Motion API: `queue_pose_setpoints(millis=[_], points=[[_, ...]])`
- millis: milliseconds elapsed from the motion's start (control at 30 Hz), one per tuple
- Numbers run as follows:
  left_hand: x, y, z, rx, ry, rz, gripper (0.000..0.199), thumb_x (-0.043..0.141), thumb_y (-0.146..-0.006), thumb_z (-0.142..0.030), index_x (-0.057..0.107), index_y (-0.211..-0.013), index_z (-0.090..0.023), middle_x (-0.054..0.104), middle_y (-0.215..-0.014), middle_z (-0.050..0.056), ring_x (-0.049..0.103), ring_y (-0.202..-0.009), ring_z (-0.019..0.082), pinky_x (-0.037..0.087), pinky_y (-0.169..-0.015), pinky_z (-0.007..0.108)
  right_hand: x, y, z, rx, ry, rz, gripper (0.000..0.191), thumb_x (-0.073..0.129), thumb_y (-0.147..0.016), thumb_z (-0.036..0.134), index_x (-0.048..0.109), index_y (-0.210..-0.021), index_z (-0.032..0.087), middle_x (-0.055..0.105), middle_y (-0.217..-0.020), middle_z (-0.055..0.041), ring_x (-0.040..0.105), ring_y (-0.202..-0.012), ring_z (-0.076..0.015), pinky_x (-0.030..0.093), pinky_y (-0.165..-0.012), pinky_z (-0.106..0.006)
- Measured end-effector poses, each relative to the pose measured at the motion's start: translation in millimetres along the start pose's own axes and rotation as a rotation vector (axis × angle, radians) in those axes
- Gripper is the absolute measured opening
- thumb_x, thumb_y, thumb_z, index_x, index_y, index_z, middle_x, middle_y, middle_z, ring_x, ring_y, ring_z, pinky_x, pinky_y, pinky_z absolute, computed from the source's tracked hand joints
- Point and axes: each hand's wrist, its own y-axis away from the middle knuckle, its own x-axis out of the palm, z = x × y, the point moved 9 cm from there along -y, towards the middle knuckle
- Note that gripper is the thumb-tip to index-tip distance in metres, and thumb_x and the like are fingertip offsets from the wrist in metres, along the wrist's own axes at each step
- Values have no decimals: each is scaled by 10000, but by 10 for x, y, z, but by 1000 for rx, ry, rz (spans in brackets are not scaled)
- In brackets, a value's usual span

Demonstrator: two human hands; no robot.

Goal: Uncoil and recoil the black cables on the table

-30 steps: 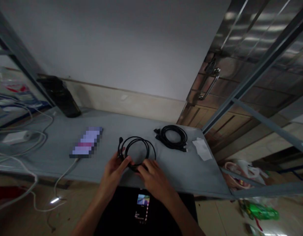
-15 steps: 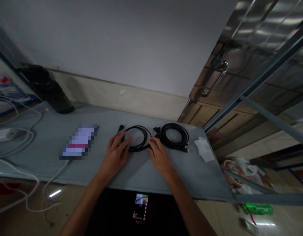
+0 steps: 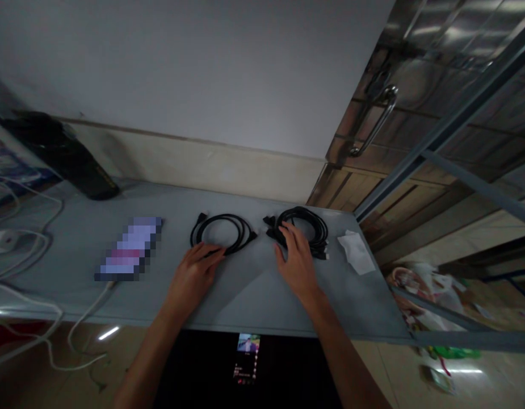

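Observation:
On the grey tabletop (image 3: 253, 289) lie two coils of black cable. My left hand (image 3: 194, 274) is at the near edge of the left cable coil (image 3: 240, 244), its thumb and fingers closed on the cable there. That coil is thin and loose, with a connector (image 3: 201, 217) at its upper left and another end at its right. Over the left side of the thicker right cable coil (image 3: 322, 224) is my right hand (image 3: 298, 264), fingers stretched and apart, the fingertips touching or just above it. Several plug ends stick out from this bundle.
A phone (image 3: 132, 244) with a white cable lies to the left, a black bottle (image 3: 81, 162) stands behind it. White paper (image 3: 356, 253) lies at the right. A metal frame post (image 3: 419, 142) rises at the right edge. A lit screen (image 3: 246, 358) shows below the table edge.
My right hand has left the left coil and moved right to the thicker coil. My left hand has slid to the left coil's near edge. The view has shifted slightly.

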Motion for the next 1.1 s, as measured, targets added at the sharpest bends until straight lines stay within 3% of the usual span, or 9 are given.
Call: queue_pose_setpoints(millis=[100, 200, 267, 433, 633, 900, 967, 1100], points=[[-19, -21, -25, -12, -3, -25, 317, 629, -1109, -332, 849, -1330, -282, 822, -1319, 114, 717, -1323, 395, 560, -1202, 645, -308, -57, -126, -81, 45, -54, 300, 568, -1169, 299, 665, -1439, 211, 708, -1438, -151, 646, -1383, -305, 500, -1240, -527], [-70, -43, -120, 19, -10, -55, 312, 676, -1096, -352, 817, -1364, -278, 802, -1354, 111, 703, -1331, 381, 519, -1245, 645, -424, -30, -394, -66, 149, -49, 448, 670, -1134, 452, 639, -1496, 191, 673, -1504, -181, 616, -1409, -359, 500, -1212, -563], [-106, -57, -177, 29, -16, -61, 326, 697, -1091, -356, 788, -1394, -280, 788, -1370, 109, 695, -1338, 367, 505, -1255, 636, -385, 37, -580, -27, 190, -21, 546, 691, -1111, 554, 644, -1500, 174, 663, -1518, -196, 609, -1411, -380, 504, -1185, -572], [-242, -89, -278, 40, -19, -120, 302, 718, -1086, -325, 761, -1382, -285, 780, -1326, 100, 684, -1322, 349, 534, -1207, 592, -168, 170, -743, -15, 108, 84, 367, 609, -1167, 524, 783, -1136, 202, 795, -1143, -106, 710, -1168, -294, 512, -1102, -481], [-383, -109, -343, 28, -16, -213, 263, 717, -1083, -290, 757, -1343, -277, 781, -1264, 93, 717, -1206, 323, 579, -1107, 546, -145, 143, -737, -24, 99, 125, 416, 412, -1240, 429, 747, -1120, 213, 794, -1165, -105, 721, -1119, -274, 500, -1082, -457], [-395, -111, -365, 36, 3, -215, 225, 715, -1079, -304, 772, -1296, -281, 793, -1228, 79, 729, -1165, 314, 581, -1084, 536, -225, 160, -892, 100, 43, 30, 433, 297, -1247, 426, 640, -1044, 256, 785, -1005, -92, 733, -1006, -283, 532, -984, -447], [-397, -115, -368, 34, 17, -215, 221, 717, -1077, -302, 779, -1288, -275, 794, -1218, 81, 726, -1163, 314, 584, -1080, 530, -268, 172, -920, 137, 30, -4, 429, 297, -1240, 468, 618, -1045, 262, 778, -1008, -102, 731, -1000, -289, 540, -973, -452], [-399, -114, -342, 0, 42, -213, 205, 710, -1082, -332, 789, -1263, -276, 800, -1211, 87, 728, -1174, 317, 583, -1095, 537, -297, 191, -926, 177, 23, -27, 472, 467, -1155, 711, 563, -1010, 272, 739, -962, -102, 705, -943, -312, 566, -933, -471]])
